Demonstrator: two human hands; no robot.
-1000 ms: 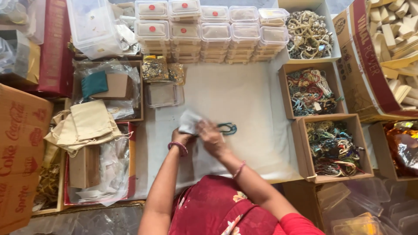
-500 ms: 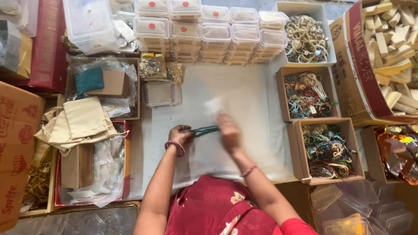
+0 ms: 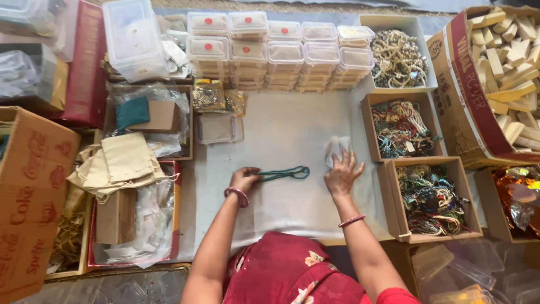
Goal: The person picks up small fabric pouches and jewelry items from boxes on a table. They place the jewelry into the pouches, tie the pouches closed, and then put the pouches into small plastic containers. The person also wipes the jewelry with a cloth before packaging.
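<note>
Teal necklace (image 3: 284,173) pinched in left hand (image 3: 244,179), stretching toward right hand (image 3: 340,174), spread flat on small pouch (image 3: 336,147)

The necklace (image 3: 284,173) is a teal beaded cord on a matt white cloth sheet (image 3: 292,124). The small bag (image 3: 336,147) looks like thin, clear, glossy plastic. The boxes (image 3: 430,198) beside it are plain brown cardboard.

A single head-worn camera looks almost straight down from above the person's shoulders onto the white-covered desk (image 3: 292,124). It sits near enough that both forearms fill the lower middle, while stacked clear containers (image 3: 281,53) line the far edge and cardboard boxes (image 3: 428,197) flank the sides.
</note>
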